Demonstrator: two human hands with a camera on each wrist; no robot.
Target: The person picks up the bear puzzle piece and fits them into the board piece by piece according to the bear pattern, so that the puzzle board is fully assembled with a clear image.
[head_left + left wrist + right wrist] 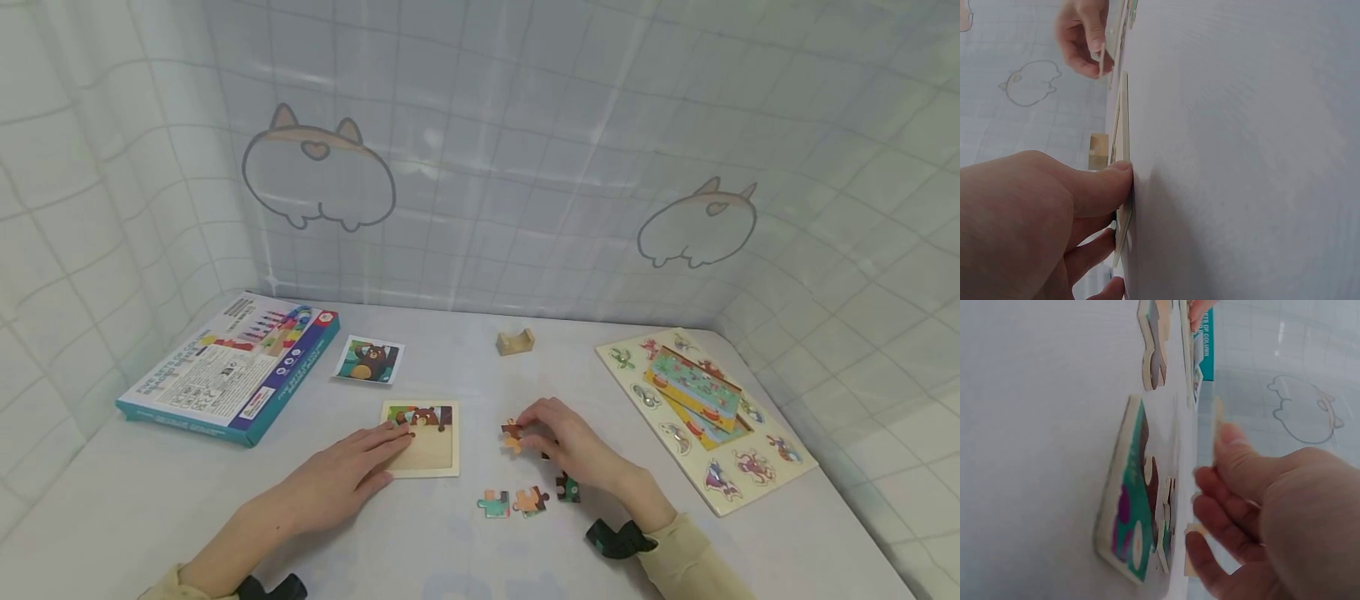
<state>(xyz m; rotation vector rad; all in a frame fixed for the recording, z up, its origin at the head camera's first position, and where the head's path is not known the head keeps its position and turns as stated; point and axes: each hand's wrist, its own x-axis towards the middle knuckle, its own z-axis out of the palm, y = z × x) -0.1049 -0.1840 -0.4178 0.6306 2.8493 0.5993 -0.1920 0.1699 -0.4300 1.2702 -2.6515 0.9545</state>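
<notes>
A small wooden puzzle tray (435, 457) lies flat, its top row filled with pieces showing a bear's head. My left hand (333, 479) rests over its left side; in the left wrist view the thumb (1113, 181) presses the tray's near edge. To the right of the tray, my right hand (573, 446) pinches a brown and orange jigsaw piece (512, 437) between thumb and fingers. In the right wrist view that piece (1217, 422) is edge-on, raised off the table. Loose pieces lie nearer: a teal one (493, 503), an orange one (531, 501) and a dark green one (567, 488), with another partly hidden under the right hand.
A bear picture card (369, 361) lies behind the tray, beside a blue-edged box (232, 367) at left. Farther back is a small wooden block (515, 342) with a curved notch. A wooden animal board (697, 467) bearing colourful cards (697, 387) is at right. White walls enclose the table.
</notes>
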